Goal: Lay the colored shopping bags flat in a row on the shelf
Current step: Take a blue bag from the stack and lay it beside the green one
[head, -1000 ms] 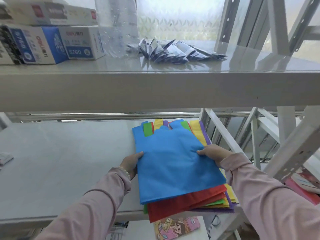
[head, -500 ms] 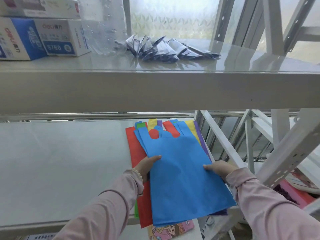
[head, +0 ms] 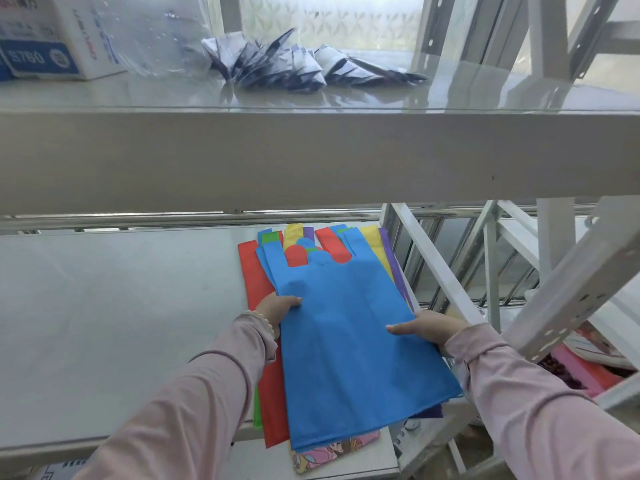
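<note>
Both hands pinch the blue bag (head: 349, 327) by its side edges, left hand (head: 278, 308) and right hand (head: 427, 329), atop the stack (head: 259, 289) at the shelf's (head: 114, 306) right end. Best lifted level and clear, then spread flat leftward.

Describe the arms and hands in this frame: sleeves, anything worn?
Both arms wear long, loose pale pink sleeves with gathered cuffs at the wrists. The left hand is bare, with a bracelet of small pale beads at the wrist just past the cuff. The right hand is bare too; no ring, watch or glove shows on either, though most fingers are hidden.
</note>
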